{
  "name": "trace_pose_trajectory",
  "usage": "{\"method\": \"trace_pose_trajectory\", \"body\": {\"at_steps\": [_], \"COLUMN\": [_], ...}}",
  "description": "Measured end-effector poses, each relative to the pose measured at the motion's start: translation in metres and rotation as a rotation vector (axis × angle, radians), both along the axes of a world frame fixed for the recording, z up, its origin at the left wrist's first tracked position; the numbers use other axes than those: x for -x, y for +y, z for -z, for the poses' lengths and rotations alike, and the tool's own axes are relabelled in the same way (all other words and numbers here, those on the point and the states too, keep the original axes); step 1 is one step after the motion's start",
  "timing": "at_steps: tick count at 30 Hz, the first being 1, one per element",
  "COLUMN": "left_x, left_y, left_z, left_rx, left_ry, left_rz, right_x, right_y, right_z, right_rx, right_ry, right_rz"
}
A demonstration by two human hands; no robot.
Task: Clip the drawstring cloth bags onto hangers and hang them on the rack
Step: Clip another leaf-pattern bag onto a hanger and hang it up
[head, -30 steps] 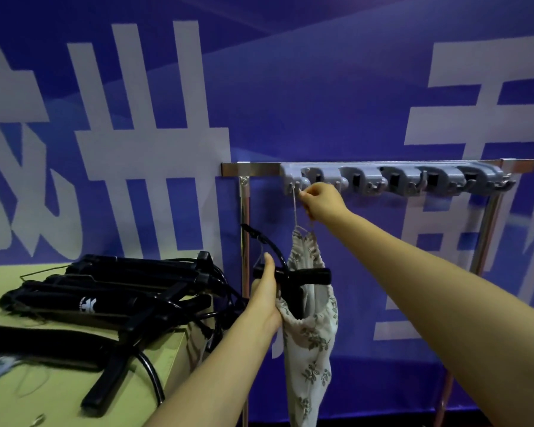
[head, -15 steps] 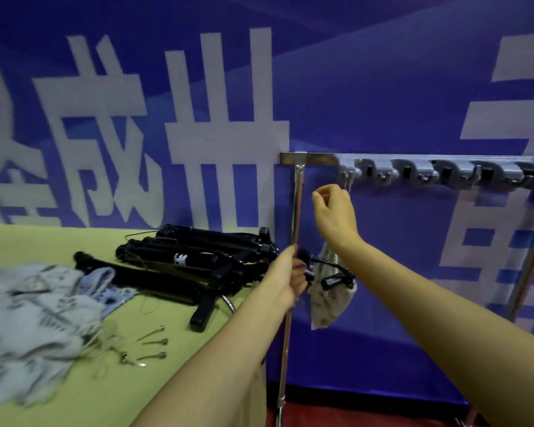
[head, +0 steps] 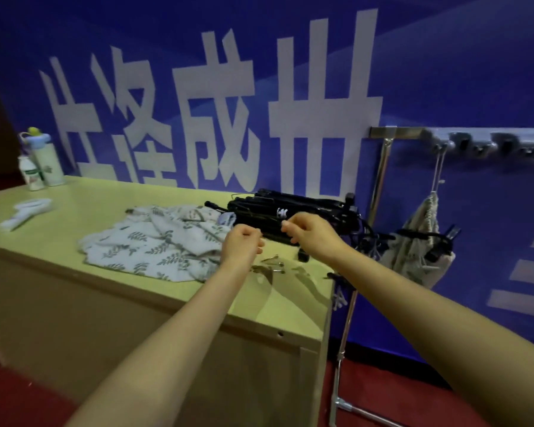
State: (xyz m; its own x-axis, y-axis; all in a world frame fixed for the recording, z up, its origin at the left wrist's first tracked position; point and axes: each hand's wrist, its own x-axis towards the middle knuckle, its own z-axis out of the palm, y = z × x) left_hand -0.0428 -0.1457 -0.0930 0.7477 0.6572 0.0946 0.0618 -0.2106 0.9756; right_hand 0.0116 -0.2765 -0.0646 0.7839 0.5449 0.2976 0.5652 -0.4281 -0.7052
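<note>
Cloth bags (head: 154, 241), leaf-print, nr blk hangers (head: 293, 208)
</note>
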Motion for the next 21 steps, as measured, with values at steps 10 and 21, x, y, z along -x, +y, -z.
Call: {"method": "trace_pose_trajectory", "body": {"at_steps": [10,21], "left_x": [0.056,0.034], "left_y": [0.070,0.088], "left_z": [0.049,0.059], "left_rx": [-0.435,-0.617], "left_ry": [0.018,0.150], "left_rz": [-0.229,-0.272], "right_x": [0.032,0.016], "right_y": [0.048,0.051], "right_z": [0.073,0.090], "right_rx": [-0.023,0.064], "right_ry": [-0.075,-0.089], "right_rz": [0.282,0.429]}}
